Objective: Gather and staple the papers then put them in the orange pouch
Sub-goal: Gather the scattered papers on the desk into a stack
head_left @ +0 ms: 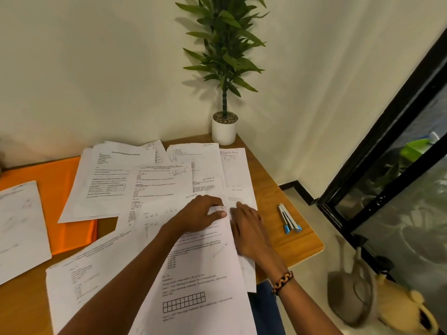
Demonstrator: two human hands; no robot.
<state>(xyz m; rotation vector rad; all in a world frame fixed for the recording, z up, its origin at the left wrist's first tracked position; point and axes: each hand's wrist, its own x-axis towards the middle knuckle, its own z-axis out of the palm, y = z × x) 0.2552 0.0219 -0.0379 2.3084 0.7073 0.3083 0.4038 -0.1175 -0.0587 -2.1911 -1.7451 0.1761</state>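
Printed white papers (154, 180) are scattered flat over a smooth wooden bench (285, 213). A sheet's corner is pinched by the left hand (200, 213); the right hand (249, 228) is laid flat, fingers spread. The glossy orange pouch (60, 184) lies half-covered at left, and a metal stapler (287, 220) lies at right.

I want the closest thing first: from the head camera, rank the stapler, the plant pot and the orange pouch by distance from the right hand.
1. Stapler, just right of the right hand, near the table edge.
2. Plant pot, far back corner.
3. Orange pouch, far left, partly under papers.
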